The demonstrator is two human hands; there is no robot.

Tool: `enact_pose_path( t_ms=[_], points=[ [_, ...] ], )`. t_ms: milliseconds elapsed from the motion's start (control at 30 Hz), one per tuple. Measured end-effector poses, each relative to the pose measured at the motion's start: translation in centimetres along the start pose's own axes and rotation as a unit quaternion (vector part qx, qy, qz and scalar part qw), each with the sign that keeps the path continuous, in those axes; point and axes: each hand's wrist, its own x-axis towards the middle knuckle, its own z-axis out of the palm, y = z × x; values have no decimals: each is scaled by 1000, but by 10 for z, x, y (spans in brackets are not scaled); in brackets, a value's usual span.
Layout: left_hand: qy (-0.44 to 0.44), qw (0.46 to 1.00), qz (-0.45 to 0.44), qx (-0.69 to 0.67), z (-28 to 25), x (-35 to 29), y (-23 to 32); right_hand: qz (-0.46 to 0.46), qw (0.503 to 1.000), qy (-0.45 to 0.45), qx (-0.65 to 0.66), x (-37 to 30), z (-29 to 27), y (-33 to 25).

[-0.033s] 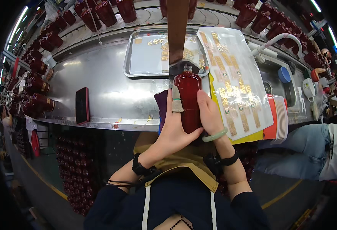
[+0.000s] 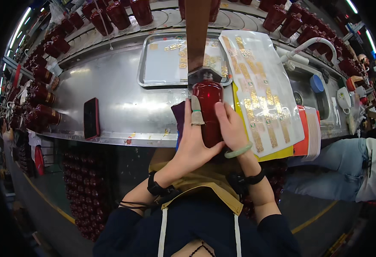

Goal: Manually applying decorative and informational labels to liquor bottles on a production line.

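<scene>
A dark red glass bottle (image 2: pixel 208 115) lies between my hands with its clear threaded neck pointing away from me. Its neck end is at a dark holder (image 2: pixel 196 76) below an upright brown bar (image 2: pixel 196 38). My left hand (image 2: pixel 192 143) grips the bottle's left side, thumb across its near end; a grey cloth finger cover (image 2: pixel 197 112) tied with green thread is on one finger. Against the right side presses my right hand (image 2: pixel 232 128), fingers lying along the glass. The underside of the bottle is hidden.
A metal tray (image 2: pixel 162 83) with gold stickers stands behind. Sheets of gold decals (image 2: pixel 278 103) lie to the right, beside a sink (image 2: pixel 325 103) with a blue cup (image 2: pixel 317 83). A phone (image 2: pixel 91 118) rests on the left of the metal bench. Red bottles (image 2: pixel 141 12) line the conveyor.
My right hand has shifted slightly left over the bottle. The bottle has moved a little to the left, and a red glint now shows near its shoulder.
</scene>
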Motion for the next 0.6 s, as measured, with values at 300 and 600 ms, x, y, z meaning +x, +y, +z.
enact_pose_path(
  t_ms=[300, 600],
  points=[
    [52, 996, -68, 16, -10, -20, -19, -16, 997, 34, -60, -8, -26, 9],
    [100, 986, 51, 125, -2, -26, -6, 73, 853, 354, -376, -6, -327, 58]
  ],
)
